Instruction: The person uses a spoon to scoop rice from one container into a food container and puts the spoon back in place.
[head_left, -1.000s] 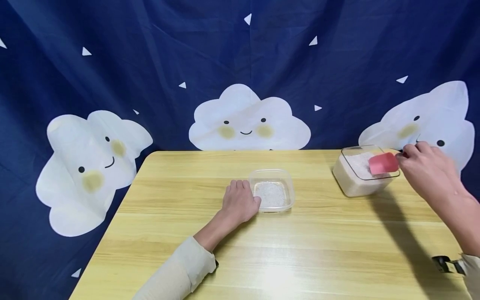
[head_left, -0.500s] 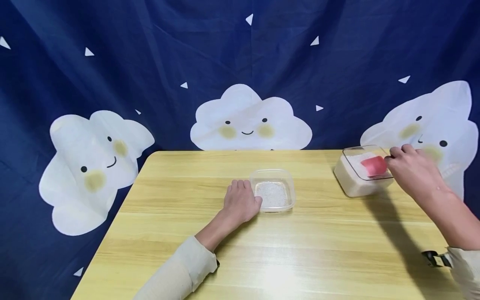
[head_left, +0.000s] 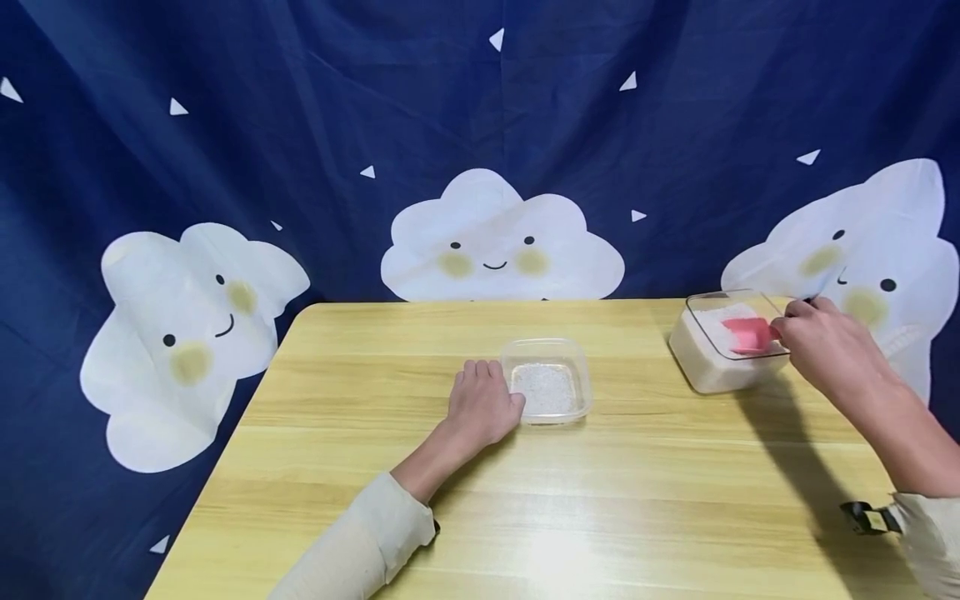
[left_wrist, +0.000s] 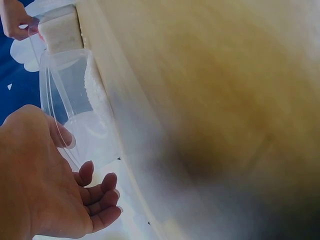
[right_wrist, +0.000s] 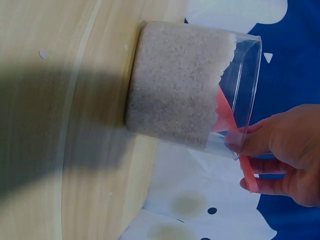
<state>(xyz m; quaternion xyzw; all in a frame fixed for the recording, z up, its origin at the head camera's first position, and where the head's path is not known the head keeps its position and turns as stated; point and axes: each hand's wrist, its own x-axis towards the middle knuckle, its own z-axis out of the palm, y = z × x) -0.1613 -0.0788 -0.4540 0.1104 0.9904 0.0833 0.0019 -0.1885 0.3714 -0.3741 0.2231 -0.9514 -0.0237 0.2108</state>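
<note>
My right hand grips the handle of a pink scoop. The scoop's bowl dips into white, rice-like grain inside a clear, deep container at the back right. In the right wrist view, fingers and thumb pinch the handle just outside the container's rim. My left hand rests against the left side of a shallow clear plastic box mid-table. In the left wrist view its thumb lies at the box wall and its other fingers are loosely bent. A thin layer of grain covers the box's bottom.
Both containers stand on a light wooden table, the deep one near its back edge. A dark blue curtain with smiling clouds hangs behind. A few stray grains lie on the tabletop.
My right hand has moved left and slightly down, bringing the scoop from over the container's right rim down into the grain. The left hand and the shallow box have stayed in place.
</note>
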